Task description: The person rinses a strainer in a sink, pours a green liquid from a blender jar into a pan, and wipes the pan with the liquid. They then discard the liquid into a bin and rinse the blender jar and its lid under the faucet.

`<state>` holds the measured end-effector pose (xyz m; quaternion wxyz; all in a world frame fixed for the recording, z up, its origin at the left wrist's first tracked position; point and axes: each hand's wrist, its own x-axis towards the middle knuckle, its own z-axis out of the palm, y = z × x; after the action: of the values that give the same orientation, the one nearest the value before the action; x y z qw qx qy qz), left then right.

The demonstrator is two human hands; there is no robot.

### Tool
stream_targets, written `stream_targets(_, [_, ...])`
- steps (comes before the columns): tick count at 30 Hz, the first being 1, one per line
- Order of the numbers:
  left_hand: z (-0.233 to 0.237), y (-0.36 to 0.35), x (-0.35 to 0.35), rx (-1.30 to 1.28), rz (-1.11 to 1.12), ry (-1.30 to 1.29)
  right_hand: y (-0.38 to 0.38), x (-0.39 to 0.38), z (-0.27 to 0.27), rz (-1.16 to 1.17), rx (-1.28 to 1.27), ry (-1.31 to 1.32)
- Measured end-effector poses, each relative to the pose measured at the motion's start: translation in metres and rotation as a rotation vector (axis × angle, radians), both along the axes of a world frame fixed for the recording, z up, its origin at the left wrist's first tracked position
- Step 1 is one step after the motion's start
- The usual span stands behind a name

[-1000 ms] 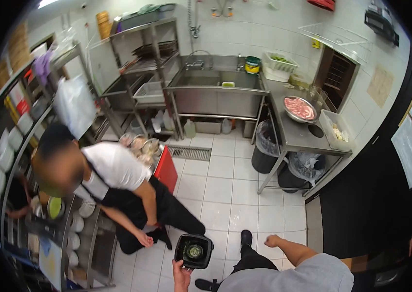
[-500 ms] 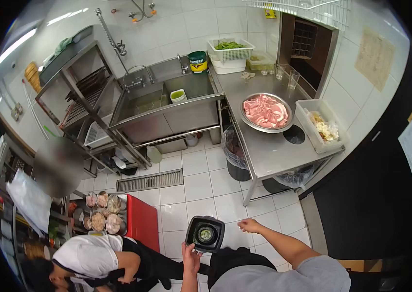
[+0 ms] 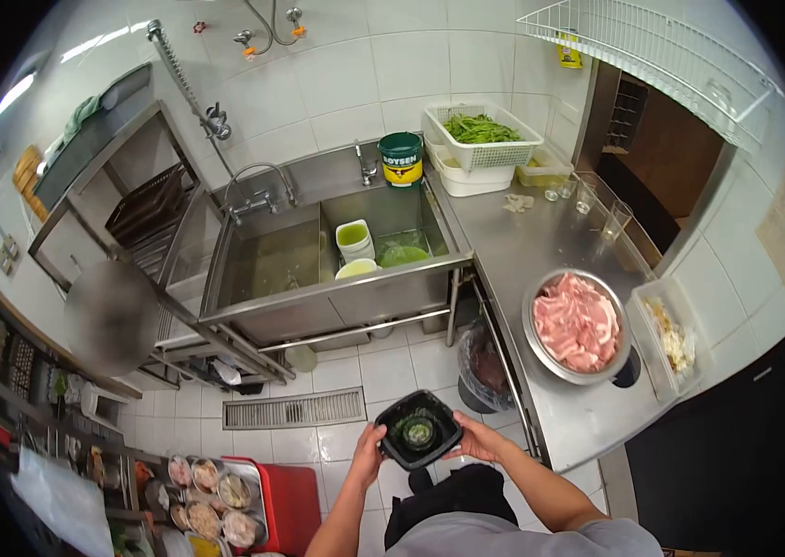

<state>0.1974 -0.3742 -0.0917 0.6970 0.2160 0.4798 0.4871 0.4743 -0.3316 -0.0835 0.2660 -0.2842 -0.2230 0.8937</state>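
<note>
A black square blender jar (image 3: 418, 429), seen from above with green residue inside, is held upright over the floor in front of my body. My left hand (image 3: 369, 452) grips its left side. On the opposite side, my right hand (image 3: 480, 436) has its fingers around the jar's right edge; the fingertips are partly hidden beneath it. Ahead of the jar stands the steel double sink (image 3: 337, 302), with a white container (image 3: 353, 239) of green liquid in the right basin.
Right of the sink, a steel table (image 3: 559, 418) carries a bowl of raw sliced meat (image 3: 578, 325), a plastic tub (image 3: 671, 339), glasses and a basket of green vegetables (image 3: 481, 130). A lined bin (image 3: 485, 371) stands below. A red cooler (image 3: 290, 501) is at lower left.
I have moved closer to the sink and table. My right hand, apart from the jar before, now holds its right side. The co-worker at lower left has gone out of view.
</note>
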Motion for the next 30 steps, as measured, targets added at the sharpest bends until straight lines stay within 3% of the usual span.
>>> stream_targets(6, [0.039,0.201,-0.034,0.176,-0.188,0.236,0.138,-0.041,0.029,-0.216,0.045,0.183])
stream_targets(8, [0.058,0.257,-0.036,0.155,-0.2,0.279,0.196,-0.053,0.031,-0.254,0.115,0.094])
stream_targets(13, [0.078,0.375,-0.052,0.086,-0.138,0.413,0.32,-0.078,0.019,-0.334,0.201,0.062])
stream_targets(19, [0.079,0.578,-0.101,0.317,-0.033,0.517,0.437,-0.12,0.018,-0.651,0.086,0.028])
stream_targets(23, [0.055,0.756,-0.104,0.42,-0.088,0.568,0.499,-0.142,-0.004,-0.76,0.055,-0.271])
stream_targets(24, [0.022,0.81,-0.108,0.467,-0.098,0.489,0.511,-0.149,-0.004,-0.802,0.043,-0.362])
stream_targets(25, [0.014,0.85,-0.102,0.463,-0.11,0.566,0.523,-0.155,-0.006,-0.797,0.01,-0.49])
stream_targets(26, [-0.02,0.897,-0.103,0.665,-0.084,0.826,0.532,-0.159,0.003,-0.787,-0.053,-0.519])
stream_targets(27, [-0.014,0.92,-0.095,0.639,-0.168,0.768,0.544,-0.167,-0.013,-0.827,-0.055,-0.534])
stream_targets(28, [-0.025,0.947,-0.086,0.678,-0.214,0.961,0.561,-0.173,-0.041,-0.834,-0.09,-0.583])
stream_targets(29, [-0.037,0.974,-0.083,0.723,-0.232,1.164,0.573,-0.18,-0.028,-0.837,-0.116,-0.569])
stream_targets(30, [-0.054,1.005,-0.077,0.823,-0.207,1.166,0.589,-0.185,-0.026,-0.846,-0.127,-0.578])
